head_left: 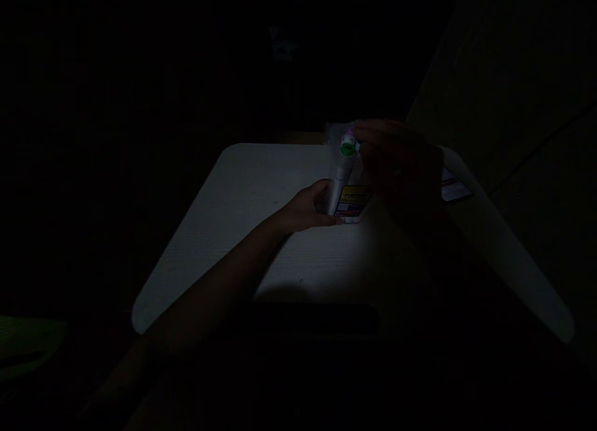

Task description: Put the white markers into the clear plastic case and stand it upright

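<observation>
My left hand (305, 208) is wrapped round the lower part of a clear plastic pack of markers (354, 199). The pack stands upright above the table, with a yellow and dark label on its front. White marker barrels show inside, and a green marker end (347, 149) shows at the top. My right hand (396, 154), mostly in shadow, is at the pack's upper right. Its fingertips close on a purple-ended marker (349, 133) at the opening. The other fingers of that hand are too dark to make out well.
A pale wood-grain table (224, 201) with rounded corners lies under my hands. A flat dark-edged card or device (454, 187) lies at its right side. Something yellow-green (28, 344) is at the lower left. The surroundings are very dark.
</observation>
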Tool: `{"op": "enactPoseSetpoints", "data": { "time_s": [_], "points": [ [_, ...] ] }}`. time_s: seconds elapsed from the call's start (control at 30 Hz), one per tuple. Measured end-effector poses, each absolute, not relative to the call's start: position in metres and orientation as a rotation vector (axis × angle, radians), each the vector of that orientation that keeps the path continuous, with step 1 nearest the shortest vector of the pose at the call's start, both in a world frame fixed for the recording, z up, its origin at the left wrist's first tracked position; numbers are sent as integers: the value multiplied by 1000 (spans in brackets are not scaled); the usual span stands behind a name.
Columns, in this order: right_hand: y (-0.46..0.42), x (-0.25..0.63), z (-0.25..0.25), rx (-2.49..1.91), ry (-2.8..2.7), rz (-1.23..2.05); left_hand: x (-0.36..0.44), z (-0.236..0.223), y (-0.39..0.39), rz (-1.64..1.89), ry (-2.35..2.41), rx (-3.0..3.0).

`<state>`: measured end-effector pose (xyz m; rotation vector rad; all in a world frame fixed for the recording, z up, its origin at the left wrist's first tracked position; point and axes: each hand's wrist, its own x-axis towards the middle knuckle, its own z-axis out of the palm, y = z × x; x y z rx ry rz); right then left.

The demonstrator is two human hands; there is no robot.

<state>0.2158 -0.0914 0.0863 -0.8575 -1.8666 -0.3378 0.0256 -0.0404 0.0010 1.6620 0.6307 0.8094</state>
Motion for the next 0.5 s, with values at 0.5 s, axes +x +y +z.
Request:
{"op": "enactPoseSetpoints", "data": {
  "time_s": [0.5],
  "points": [
    [-86,229,70,-942,-1579,-3,19,2,-30,1015,617,1589]
  ]
}}
